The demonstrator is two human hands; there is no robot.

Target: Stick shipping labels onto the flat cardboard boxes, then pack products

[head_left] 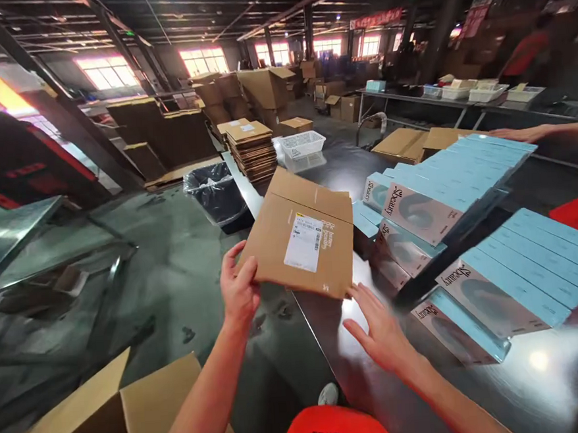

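A flattened cardboard box point(266, 244) with a white label point(305, 243) and printed lettering is tilted up in front of me. My left hand point(239, 282) pinches its lower left corner, thumb on top. At the lower right corner is my right hand point(376, 326), with thumb and fingers apart; its fingertips meet or nearly meet the cardboard edge, and I cannot tell which. To the right, rows of light blue product boxes point(534, 265) with picture fronts stand stacked on the dark shiny table point(322, 346).
Beyond the held cardboard, a pile of flat cartons point(252, 150) stands beside a white plastic basket point(304, 144). A lined black bin point(218, 195) is left of the table, and an open carton point(158, 397) is at lower left. Another person's hand point(521, 134) rests by the far blue boxes.
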